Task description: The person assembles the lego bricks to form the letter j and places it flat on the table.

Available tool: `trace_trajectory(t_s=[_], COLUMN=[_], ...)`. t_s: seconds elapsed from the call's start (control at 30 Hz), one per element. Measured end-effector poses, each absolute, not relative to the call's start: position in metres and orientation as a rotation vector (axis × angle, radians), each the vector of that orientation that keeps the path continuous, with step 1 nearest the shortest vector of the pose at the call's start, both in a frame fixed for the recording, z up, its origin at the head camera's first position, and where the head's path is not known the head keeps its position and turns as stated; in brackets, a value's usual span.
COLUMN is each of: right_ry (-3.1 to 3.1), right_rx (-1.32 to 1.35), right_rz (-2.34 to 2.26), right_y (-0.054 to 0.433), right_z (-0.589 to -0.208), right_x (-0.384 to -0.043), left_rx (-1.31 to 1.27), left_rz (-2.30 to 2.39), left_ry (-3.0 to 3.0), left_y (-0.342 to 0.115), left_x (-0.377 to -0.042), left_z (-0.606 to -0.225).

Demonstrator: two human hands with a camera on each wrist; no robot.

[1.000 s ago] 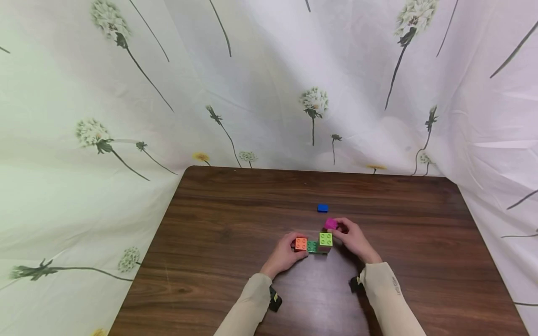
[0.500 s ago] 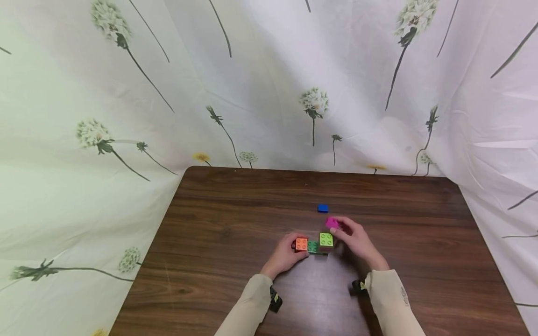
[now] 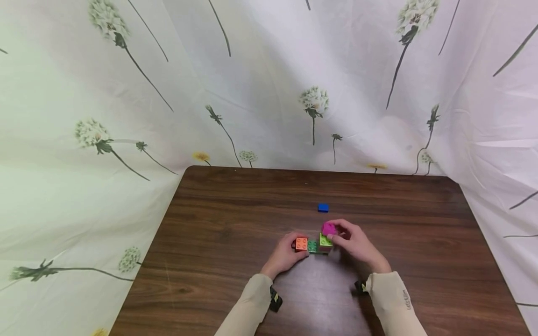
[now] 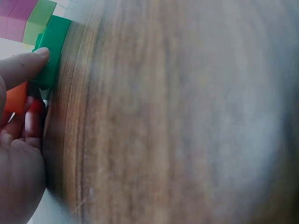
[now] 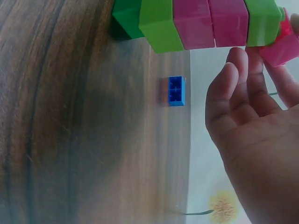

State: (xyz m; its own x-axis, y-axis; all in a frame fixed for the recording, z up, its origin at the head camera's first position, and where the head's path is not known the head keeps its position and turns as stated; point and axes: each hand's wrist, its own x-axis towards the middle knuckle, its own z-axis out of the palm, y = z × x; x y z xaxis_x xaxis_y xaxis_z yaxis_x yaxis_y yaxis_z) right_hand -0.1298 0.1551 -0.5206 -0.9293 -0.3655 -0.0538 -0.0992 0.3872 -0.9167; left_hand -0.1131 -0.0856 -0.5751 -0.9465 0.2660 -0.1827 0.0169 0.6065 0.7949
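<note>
A green base brick (image 3: pixel 312 246) lies on the table, bearing an orange brick (image 3: pixel 301 244) on its left end. From its right end rises a tower of lime and pink bricks, topped by a lime brick (image 3: pixel 325 239). My left hand (image 3: pixel 282 255) grips the left end, its thumb (image 4: pixel 42 52) pressed on the green brick's side. With my right hand (image 3: pixel 357 245) I pinch a magenta brick (image 3: pixel 329 227) at the tower's top; it sits tilted against the upper lime brick (image 5: pixel 263 23) in the right wrist view. My other right fingers curl below it.
A blue brick (image 3: pixel 322 208) lies on the brown wooden table (image 3: pixel 235 210) behind the tower, its hollow underside (image 5: pixel 176 91) showing in the right wrist view. A white cloth with printed dandelions (image 3: pixel 260 93) hangs along the table's far edge and sides.
My right hand has brought the magenta brick left and toward me, from behind and right of the tower to over its top. My left hand and the base have stayed put.
</note>
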Motion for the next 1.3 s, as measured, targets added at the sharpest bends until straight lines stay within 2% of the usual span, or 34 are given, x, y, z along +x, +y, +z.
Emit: trace_trajectory(t_s=[0.33, 1.3], right_ry=[2.493, 2.607], right_rx=[-0.549, -0.74], right_rz=[-1.461, -1.321], right_y=[0.155, 0.157], right_z=[-0.512, -0.503], right_x=[-0.126, -0.121], left_rx=[0.206, 0.24], left_rz=[1.263, 1.249], left_ry=[2.542, 2.569], left_y=[-0.085, -0.086], left_x=[-0.112, -0.114], left_z=[-0.574, -0.577])
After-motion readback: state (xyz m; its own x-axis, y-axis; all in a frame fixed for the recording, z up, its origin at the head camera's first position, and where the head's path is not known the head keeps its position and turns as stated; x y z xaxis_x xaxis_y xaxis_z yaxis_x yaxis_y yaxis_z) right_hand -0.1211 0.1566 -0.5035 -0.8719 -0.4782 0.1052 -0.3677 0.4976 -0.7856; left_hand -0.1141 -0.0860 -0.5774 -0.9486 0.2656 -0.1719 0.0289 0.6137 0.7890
